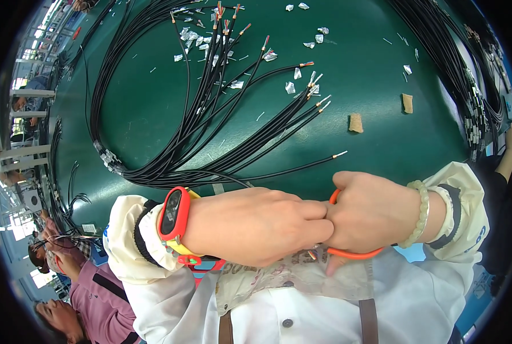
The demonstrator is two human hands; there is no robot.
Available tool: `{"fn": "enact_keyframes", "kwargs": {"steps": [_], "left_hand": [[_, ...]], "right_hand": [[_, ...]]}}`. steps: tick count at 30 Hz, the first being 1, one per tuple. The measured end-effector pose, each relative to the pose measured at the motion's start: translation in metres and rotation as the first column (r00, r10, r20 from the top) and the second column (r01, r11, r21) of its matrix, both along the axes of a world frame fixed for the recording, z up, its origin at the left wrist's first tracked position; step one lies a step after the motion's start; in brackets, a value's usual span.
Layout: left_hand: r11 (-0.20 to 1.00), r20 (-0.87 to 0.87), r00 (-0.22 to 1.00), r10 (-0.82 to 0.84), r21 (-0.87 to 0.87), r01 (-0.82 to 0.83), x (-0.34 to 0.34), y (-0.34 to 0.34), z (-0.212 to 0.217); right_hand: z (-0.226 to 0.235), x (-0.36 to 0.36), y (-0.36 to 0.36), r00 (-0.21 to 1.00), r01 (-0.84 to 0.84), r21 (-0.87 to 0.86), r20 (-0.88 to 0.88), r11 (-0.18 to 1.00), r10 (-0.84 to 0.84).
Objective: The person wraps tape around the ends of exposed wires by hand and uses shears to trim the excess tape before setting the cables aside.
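Observation:
My left hand is closed, its knuckles up, with the fingers pinched together at the front of my body. Beneath it a stripped cable end with coloured wires pokes out, and a black cable runs under the hand from the bundle. My right hand touches the left fingertips and is wrapped round an orange-handled hand tool. The tool's working end is hidden by my hands. Beyond them lies a bundle of black cables, several ends stripped to coloured wires and others to pale, silvery tips.
Foil scraps and two tan pieces lie on the green table. More black cables hang along the right side. People sit at the left, one in a pink top. Another person's arm shows at right.

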State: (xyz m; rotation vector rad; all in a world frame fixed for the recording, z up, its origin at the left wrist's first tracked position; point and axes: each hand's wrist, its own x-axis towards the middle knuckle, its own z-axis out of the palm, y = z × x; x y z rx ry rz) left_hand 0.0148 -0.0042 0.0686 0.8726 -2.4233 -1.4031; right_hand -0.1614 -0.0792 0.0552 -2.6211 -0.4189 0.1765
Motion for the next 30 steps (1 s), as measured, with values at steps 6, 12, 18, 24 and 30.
{"fn": "enact_keyframes", "kwargs": {"steps": [6,12,18,24,30], "left_hand": [[0.996,0.083,0.992,0.094,-0.011,-0.093,0.004,-0.003,-0.001],[0.997,0.050,0.995,0.082,0.006,-0.082,0.004,0.000,-0.006],[0.999,0.069,0.996,0.047,-0.001,-0.047,0.001,0.002,-0.005],[0.976,-0.008,0.981,0.193,-0.103,-0.193,0.005,-0.001,-0.005],[0.930,0.008,0.933,0.360,0.080,-0.359,0.008,0.011,-0.011]], "right_hand": [[-0.001,-0.001,-0.011,0.990,0.139,-0.062,0.034,0.988,-0.137],[0.000,0.000,-0.010,0.989,0.129,-0.126,0.095,0.984,-0.117],[0.004,0.006,-0.008,0.996,-0.006,-0.124,-0.093,0.992,-0.005],[-0.004,0.003,-0.006,0.993,-0.016,-0.041,-0.119,0.999,0.011],[-0.018,-0.043,-0.062,0.826,0.480,0.141,0.258,0.866,-0.501]]}}
